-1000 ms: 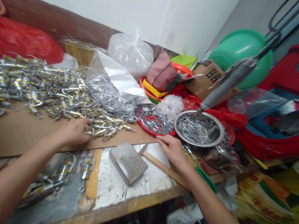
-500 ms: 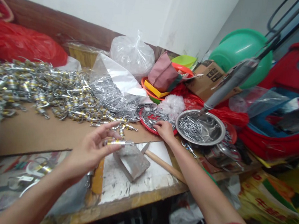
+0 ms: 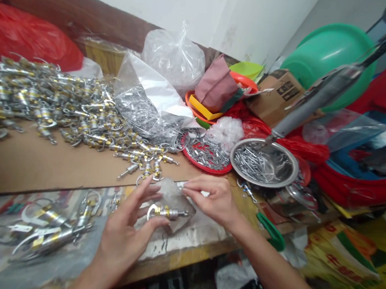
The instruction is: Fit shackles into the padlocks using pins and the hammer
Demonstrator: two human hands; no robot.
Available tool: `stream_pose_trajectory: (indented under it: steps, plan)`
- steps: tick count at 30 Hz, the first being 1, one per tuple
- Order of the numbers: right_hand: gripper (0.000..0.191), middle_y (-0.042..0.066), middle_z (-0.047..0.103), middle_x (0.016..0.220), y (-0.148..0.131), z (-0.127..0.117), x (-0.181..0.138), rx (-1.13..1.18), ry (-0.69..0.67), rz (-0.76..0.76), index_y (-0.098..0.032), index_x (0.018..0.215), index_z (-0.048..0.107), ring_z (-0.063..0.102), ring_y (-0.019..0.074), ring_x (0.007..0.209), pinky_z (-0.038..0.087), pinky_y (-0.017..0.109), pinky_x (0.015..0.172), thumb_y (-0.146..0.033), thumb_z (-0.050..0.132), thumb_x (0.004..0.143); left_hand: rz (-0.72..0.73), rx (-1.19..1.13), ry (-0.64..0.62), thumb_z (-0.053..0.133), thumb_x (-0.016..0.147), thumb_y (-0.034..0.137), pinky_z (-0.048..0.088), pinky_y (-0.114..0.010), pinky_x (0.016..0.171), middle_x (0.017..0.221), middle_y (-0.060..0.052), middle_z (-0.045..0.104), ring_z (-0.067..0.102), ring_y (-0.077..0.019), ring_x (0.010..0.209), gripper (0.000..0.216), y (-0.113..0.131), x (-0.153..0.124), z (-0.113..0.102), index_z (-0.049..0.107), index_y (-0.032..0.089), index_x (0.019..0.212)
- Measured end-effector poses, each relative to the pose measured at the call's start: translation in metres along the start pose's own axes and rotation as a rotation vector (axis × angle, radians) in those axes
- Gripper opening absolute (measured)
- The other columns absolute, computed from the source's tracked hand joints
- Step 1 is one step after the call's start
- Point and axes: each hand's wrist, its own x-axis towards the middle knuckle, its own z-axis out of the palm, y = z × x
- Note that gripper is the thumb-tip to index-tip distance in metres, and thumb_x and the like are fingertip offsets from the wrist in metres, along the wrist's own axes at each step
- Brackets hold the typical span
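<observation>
My left hand (image 3: 123,231) holds a silver and brass-coloured metal fitting (image 3: 168,212) between thumb and fingers. A pale curved hook shows at the fitting's left end, and a narrow tip points right. Beside it, my right hand (image 3: 216,200) is closed in a pinch; a tiny pale bit shows at its fingertips, too small to name. Under both hands lies a grey metal block (image 3: 172,190), partly covered by them. Several similar fittings (image 3: 49,228) lie on the printed sheet at lower left. The hammer is hidden behind my right hand and arm.
A big pile of fittings (image 3: 46,97) covers the back left. Small metal pieces fill a red tray (image 3: 225,170); pins lie in a steel bowl (image 3: 285,182). A grey-handled tool (image 3: 302,107) slants down over the bowl. A green basin (image 3: 329,62) stands behind.
My right hand has left the red tray and come back over the metal block, fingers pinched. The fitting in my left hand has moved down and right, its hook now visible. The view has shifted slightly.
</observation>
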Motion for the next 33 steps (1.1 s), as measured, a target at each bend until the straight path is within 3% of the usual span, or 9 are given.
stream_pose_trajectory:
  steps: [4,7,10,16,20,23,26,30,33]
  plan:
    - [0.017,0.005,0.07,0.072,-0.032,0.005,-0.011,0.082,-0.084,-0.241,-0.014,0.074,0.069,0.064,0.0126,0.066,0.051,0.02,0.059,-0.006,0.054,0.073,0.234,0.214,-0.01,0.071,0.066,0.019,0.056,-0.03,0.073,0.106,-0.006,0.057,0.059,-0.0194,0.096,0.044,-0.002,0.005,-0.003,0.057,0.024,0.107]
    - [0.018,0.007,0.068,0.072,-0.037,0.009,-0.011,0.124,-0.127,-0.208,-0.013,0.071,0.07,0.062,0.0123,0.064,0.05,0.019,0.057,-0.005,0.053,0.072,0.404,0.424,0.023,0.071,0.066,0.022,0.053,-0.03,0.073,0.089,-0.005,0.063,0.062,-0.019,0.086,0.017,-0.001,0.007,-0.007,0.064,0.019,0.081]
    - [0.023,0.005,0.067,0.071,-0.036,0.013,-0.01,0.158,-0.11,-0.122,-0.015,0.069,0.07,0.062,0.0113,0.062,0.05,0.019,0.057,-0.004,0.05,0.071,0.454,0.491,0.067,0.07,0.066,0.023,0.052,-0.027,0.068,0.082,-0.003,0.065,0.064,-0.0164,0.074,0.008,0.0,0.006,-0.011,0.067,0.019,0.072]
    - [0.026,0.004,0.067,0.073,-0.037,0.012,-0.01,0.194,-0.142,-0.059,-0.016,0.073,0.07,0.061,0.0116,0.067,0.049,0.021,0.06,-0.002,0.049,0.072,0.374,0.42,0.039,0.063,0.072,0.019,0.052,-0.022,0.062,0.076,-0.002,0.067,0.064,-0.0137,0.067,0.008,0.007,0.002,-0.013,0.071,0.019,0.074]
    - [0.02,0.002,0.066,0.073,-0.041,0.011,-0.007,0.255,-0.163,0.007,-0.017,0.078,0.066,0.06,0.0114,0.068,0.048,0.022,0.064,-0.003,0.051,0.073,0.177,0.372,0.041,0.066,0.07,0.024,0.051,-0.022,0.061,0.071,0.001,0.069,0.065,-0.0135,0.063,0.004,0.012,0.0,-0.014,0.069,0.022,0.07]
    - [0.018,0.0,0.063,0.075,-0.043,0.012,-0.006,0.304,-0.17,0.079,-0.017,0.082,0.06,0.059,0.0105,0.069,0.048,0.021,0.064,-0.004,0.056,0.071,0.028,0.335,0.047,0.069,0.066,0.027,0.052,-0.023,0.059,0.069,0.002,0.069,0.065,-0.0142,0.059,0.02,0.013,-0.001,-0.015,0.066,0.023,0.086]
    - [0.021,-0.002,0.059,0.073,-0.043,0.013,-0.005,0.37,-0.189,0.119,-0.018,0.085,0.055,0.058,0.0098,0.068,0.048,0.02,0.062,-0.003,0.056,0.071,0.062,0.334,0.024,0.068,0.067,0.025,0.051,-0.024,0.06,0.068,0.003,0.068,0.064,-0.014,0.058,0.029,0.015,0.002,-0.016,0.065,0.023,0.095]
    - [0.02,-0.002,0.058,0.072,-0.043,0.013,-0.006,0.424,-0.194,0.142,-0.018,0.085,0.053,0.059,0.0097,0.068,0.048,0.02,0.064,-0.004,0.057,0.071,0.176,0.315,-0.071,0.066,0.068,0.019,0.049,-0.021,0.059,0.07,0.001,0.069,0.064,-0.0135,0.063,0.014,0.019,0.007,-0.017,0.072,0.025,0.079]
    - [0.024,0.001,0.061,0.08,-0.04,0.012,-0.012,0.358,-0.171,0.107,-0.018,0.093,0.052,0.06,0.0117,0.073,0.05,0.022,0.067,-0.011,0.061,0.073,0.025,0.234,-0.071,0.066,0.067,0.023,0.048,-0.02,0.058,0.068,0.002,0.069,0.064,-0.0135,0.064,0.009,0.021,0.008,-0.018,0.073,0.028,0.069]
